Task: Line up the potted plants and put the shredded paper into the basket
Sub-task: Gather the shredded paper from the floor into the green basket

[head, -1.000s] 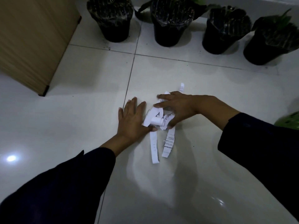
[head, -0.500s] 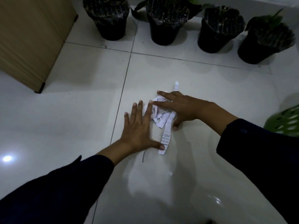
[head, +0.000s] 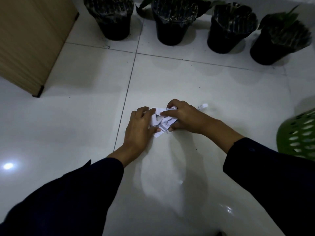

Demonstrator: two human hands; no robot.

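Shredded paper (head: 162, 124) lies bunched in a small white heap on the pale floor tiles (head: 196, 79), caught between both hands. On the heap's near-left side the left hand (head: 140, 126) is curled, fingers bent inward against the strips and thumb tucked under the printed end that pokes toward the camera. From the other side the right hand (head: 185, 116) closes over the heap, its fingers hooked across the top of the crumpled strips and its thumb pressed at the lower edge, so the two hands squeeze the paper together. One loose strip (head: 202, 106) sticks out on the floor just beyond the right hand's knuckles. Four black potted plants (head: 172, 23) stand in a row along the far edge, well apart from the paper. A green perforated basket (head: 300, 135) sits at the right edge, near the right forearm's dark sleeve (head: 265, 167). A wooden cabinet (head: 29, 41) stands at far left.
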